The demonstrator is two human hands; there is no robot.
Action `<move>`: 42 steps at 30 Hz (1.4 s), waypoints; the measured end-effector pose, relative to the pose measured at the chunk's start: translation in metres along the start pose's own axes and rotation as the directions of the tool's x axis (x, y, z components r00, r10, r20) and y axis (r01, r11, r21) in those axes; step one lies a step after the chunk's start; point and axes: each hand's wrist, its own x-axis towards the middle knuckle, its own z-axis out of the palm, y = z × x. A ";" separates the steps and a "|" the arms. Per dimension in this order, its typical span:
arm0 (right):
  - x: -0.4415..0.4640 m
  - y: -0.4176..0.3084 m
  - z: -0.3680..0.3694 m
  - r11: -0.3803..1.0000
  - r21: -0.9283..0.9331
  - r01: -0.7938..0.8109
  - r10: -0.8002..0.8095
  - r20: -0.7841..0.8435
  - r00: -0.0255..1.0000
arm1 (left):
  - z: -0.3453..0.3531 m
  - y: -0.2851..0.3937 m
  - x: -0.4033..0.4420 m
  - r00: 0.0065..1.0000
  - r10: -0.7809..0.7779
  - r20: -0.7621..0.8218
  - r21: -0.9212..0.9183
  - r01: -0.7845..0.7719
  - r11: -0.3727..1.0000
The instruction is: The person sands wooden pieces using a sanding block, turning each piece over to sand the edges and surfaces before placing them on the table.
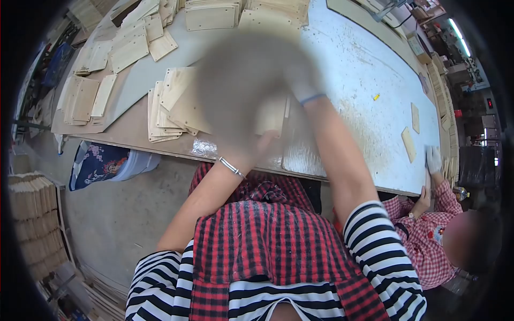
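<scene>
A grey blurred patch covers the middle of the view and hides much of both hands. My left hand (263, 145), bare and with a bracelet at the wrist, is at the near table edge. Its thumb lies over the near edge of a thin wooden panel (274, 117), and its other fingers are hidden. My right hand (306, 83) wears a pale glove with a blue cuff. It is beyond the panel's right side, its fingers lost in the blur. Left of my hands, a fanned stack of wooden panels (170, 104) with small corner holes lies on the table.
More panel stacks (211, 16) stand along the back and left of the table (353, 69). Two loose pieces (408, 144) and a yellow object (376, 97) lie to the right. At the right edge, a co-worker in a checked sleeve (448, 198) has a gloved hand (433, 159) at the table.
</scene>
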 end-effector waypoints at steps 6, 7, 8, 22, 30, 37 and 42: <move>-0.019 -0.030 -0.074 0.411 0.746 -0.524 0.729 0.076 0.680 | -0.014 0.021 0.022 0.993 -0.058 -0.103 -0.019 0.056 0.998; -0.025 -0.023 -0.076 0.465 0.727 -0.504 0.746 -0.016 0.665 | -0.015 0.019 0.024 0.993 -0.086 -0.081 -0.047 0.082 0.996; -0.031 -0.017 -0.078 0.514 0.705 -0.489 0.757 -0.106 0.645 | -0.020 0.019 0.026 0.995 -0.091 -0.039 -0.050 0.089 0.995; -0.047 -0.008 -0.065 0.390 0.804 -0.449 0.780 -0.030 0.625 | -0.013 0.009 0.017 0.966 0.038 0.254 0.103 -0.066 0.993; -0.049 -0.062 -0.085 0.829 0.167 -0.534 0.503 0.198 0.842 | -0.014 -0.007 0.003 0.990 -0.009 0.141 -0.099 0.024 0.995; -0.009 -0.036 -0.021 0.996 -0.090 0.005 0.022 0.298 0.954 | -0.006 -0.018 -0.006 0.987 -0.094 0.130 -0.016 0.097 0.995; 0.003 -0.021 -0.027 0.944 0.231 -0.234 0.166 0.279 0.946 | -0.017 -0.018 -0.003 0.989 -0.106 0.105 -0.024 0.110 0.994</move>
